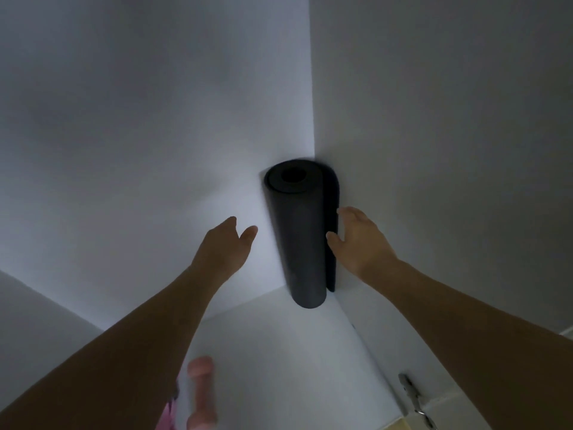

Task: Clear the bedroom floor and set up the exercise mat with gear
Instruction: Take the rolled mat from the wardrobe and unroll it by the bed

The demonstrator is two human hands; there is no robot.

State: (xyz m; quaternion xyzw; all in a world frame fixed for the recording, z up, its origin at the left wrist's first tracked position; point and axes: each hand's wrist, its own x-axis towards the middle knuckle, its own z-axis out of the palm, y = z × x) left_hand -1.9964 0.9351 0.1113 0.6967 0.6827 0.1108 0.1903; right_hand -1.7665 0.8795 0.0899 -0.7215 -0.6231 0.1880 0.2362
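A dark rolled exercise mat [299, 234] stands upright on its end in the corner where two white walls meet. Its loose outer flap faces right. My left hand [228, 245] reaches toward it, fingers straight, a short gap away from the roll's left side. My right hand [356, 240] is at the roll's right side, its fingertips touching the edge of the flap, its fingers relaxed and not wrapped round the mat.
White walls close in on the left and right of the corner. A pale floor [279, 352] lies below. My bare foot [201, 395] stands at the bottom. A metal door handle [414, 395] shows at the lower right.
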